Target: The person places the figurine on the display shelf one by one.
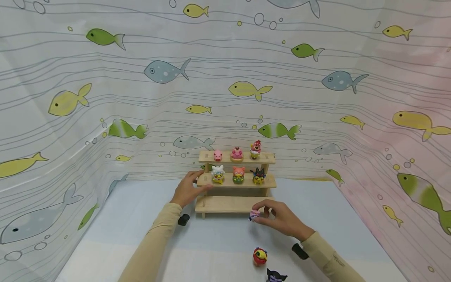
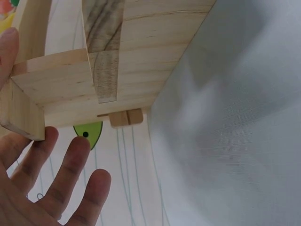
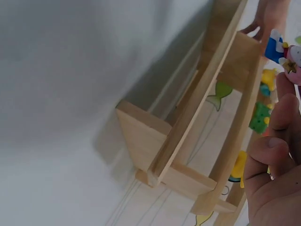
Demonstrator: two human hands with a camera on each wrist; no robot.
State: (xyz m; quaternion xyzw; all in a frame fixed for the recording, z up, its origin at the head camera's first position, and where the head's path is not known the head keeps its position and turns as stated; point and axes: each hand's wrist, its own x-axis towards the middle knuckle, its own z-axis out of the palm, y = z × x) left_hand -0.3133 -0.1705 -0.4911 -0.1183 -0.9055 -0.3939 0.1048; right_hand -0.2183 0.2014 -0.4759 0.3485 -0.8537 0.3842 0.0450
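Observation:
A three-tier wooden display shelf [image 1: 225,203] stands on the table against the patterned backdrop. My left hand [image 1: 186,190] holds the left end of its middle tier, thumb in front and some fingers behind; in the left wrist view, the other fingers [image 2: 94,190] spread free of the wood. Before the bottom tier, my right hand [image 1: 282,219] pinches a small figurine [image 1: 254,215] between thumb and fingertips. That figurine [image 3: 294,59] shows pink, white and blue in the right wrist view. It is held above the table, apart from the bottom tier's boards.
Three figurines, including a pink pig [image 1: 218,155], stand on the top tier. The middle tier bears three hooded ones, among them a white-hooded figurine [image 1: 218,174]. Nearer me on the table are a red figurine [image 1: 260,257] and a black-hooded figurine [image 1: 276,275].

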